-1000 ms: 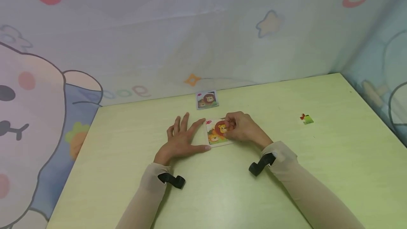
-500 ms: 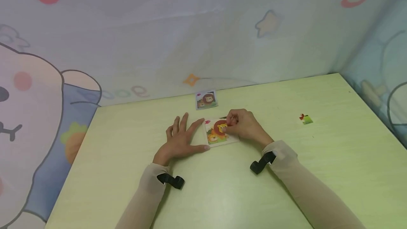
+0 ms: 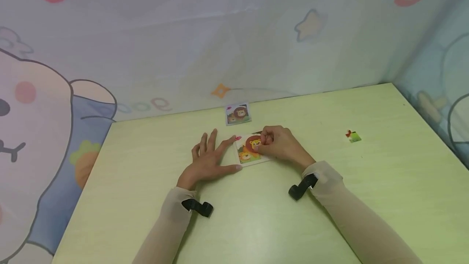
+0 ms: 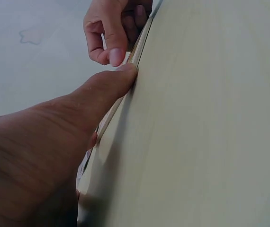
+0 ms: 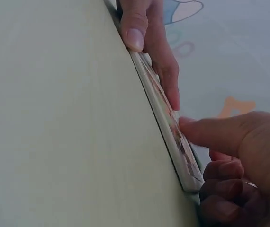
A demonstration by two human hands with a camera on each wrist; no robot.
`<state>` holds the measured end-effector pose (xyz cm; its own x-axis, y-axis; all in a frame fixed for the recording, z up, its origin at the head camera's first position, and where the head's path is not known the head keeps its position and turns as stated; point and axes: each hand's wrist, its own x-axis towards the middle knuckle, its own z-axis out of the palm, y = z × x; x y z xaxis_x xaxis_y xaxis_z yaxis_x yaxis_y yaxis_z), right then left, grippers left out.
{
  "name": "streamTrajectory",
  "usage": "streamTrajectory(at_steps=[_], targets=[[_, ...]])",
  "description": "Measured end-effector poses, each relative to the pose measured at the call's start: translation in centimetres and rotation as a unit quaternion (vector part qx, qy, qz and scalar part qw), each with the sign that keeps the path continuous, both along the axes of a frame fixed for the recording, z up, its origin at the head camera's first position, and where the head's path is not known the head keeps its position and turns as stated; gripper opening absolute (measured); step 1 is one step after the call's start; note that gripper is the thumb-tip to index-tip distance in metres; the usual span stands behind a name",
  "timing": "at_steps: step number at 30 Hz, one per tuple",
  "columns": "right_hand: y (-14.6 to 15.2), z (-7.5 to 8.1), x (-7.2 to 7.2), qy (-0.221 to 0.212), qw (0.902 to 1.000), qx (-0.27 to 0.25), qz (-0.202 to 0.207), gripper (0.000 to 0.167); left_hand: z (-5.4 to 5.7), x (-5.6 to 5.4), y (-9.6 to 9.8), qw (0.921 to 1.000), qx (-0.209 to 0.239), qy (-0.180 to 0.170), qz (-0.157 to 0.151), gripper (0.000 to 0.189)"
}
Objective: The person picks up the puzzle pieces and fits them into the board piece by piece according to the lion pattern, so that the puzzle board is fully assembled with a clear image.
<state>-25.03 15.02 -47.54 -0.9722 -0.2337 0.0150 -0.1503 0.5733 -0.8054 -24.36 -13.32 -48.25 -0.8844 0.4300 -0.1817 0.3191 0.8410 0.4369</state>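
Note:
A small square jigsaw puzzle (image 3: pixel 246 156) with a lion picture and a pale frame lies flat on the table. My left hand (image 3: pixel 207 164) spreads its fingers along the puzzle's left side, index fingertip at the far corner and thumb at the near corner. My right hand (image 3: pixel 281 144) is over the right part of the picture and hides it. In the right wrist view its thumb (image 5: pixel 206 131) reaches onto the puzzle's face while the other fingers curl beside the edge. Nothing shows held between them.
Behind the puzzle lies a matching lion picture card (image 3: pixel 238 114). A loose red and green puzzle piece (image 3: pixel 353 136) lies off to the right on the pale table (image 3: pixel 234 223). A printed curtain (image 3: pixel 190 44) hangs along the back edge.
The right hand's thumb has shifted slightly up and left across the picture, and the puzzle has slid a little away from the near edge. The left hand stays nearly still.

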Motion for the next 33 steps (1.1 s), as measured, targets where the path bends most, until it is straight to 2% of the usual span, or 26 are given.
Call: streamTrajectory(at_steps=[4, 9, 15, 18, 23, 27, 30, 33], targets=[[-0.1, 0.3, 0.3, -0.003, 0.9996, 0.021, 0.019, 0.027, -0.4, -0.1, 0.0, 1.0000, -0.006, -0.002, -0.001, 0.093], [-0.1, 0.5, 0.4, 0.003, 0.9989, 0.034, 0.033, 0.026, -0.3, 0.0, 0.0, 1.0000, -0.004, -0.003, -0.001, 0.093], [1.9, 0.8, -0.4, -0.012, 0.9992, 0.010, 0.037, 0.015, -0.2, -0.2, 0.0, 1.0000, 0.005, 0.001, -0.003, 0.094], [4.5, 1.6, -0.9, -0.055, 0.9979, -0.011, 0.033, 0.015, -0.2, -0.2, 0.0, 1.0000, 0.006, -0.003, -0.003, 0.095], [10.4, 3.7, -1.1, -0.124, 0.9908, -0.038, 0.037, 0.024, -0.6, -0.1, -0.2, 1.0000, 0.005, 0.000, 0.000, 0.095], [15.8, 4.5, -0.2, -0.131, 0.9892, -0.033, 0.057, 0.034, -0.6, -0.1, -0.4, 1.0000, 0.003, 0.002, 0.001, 0.095], [19.7, 4.1, 0.6, -0.131, 0.9899, -0.027, 0.047, 0.038, -0.5, -0.2, -0.5, 1.0000, 0.003, 0.001, 0.001, 0.096], [22.9, 3.3, 1.3, -0.114, 0.9927, -0.016, 0.035, 0.032, -0.4, -0.2, -0.6, 1.0000, 0.002, 0.000, -0.001, 0.096]])
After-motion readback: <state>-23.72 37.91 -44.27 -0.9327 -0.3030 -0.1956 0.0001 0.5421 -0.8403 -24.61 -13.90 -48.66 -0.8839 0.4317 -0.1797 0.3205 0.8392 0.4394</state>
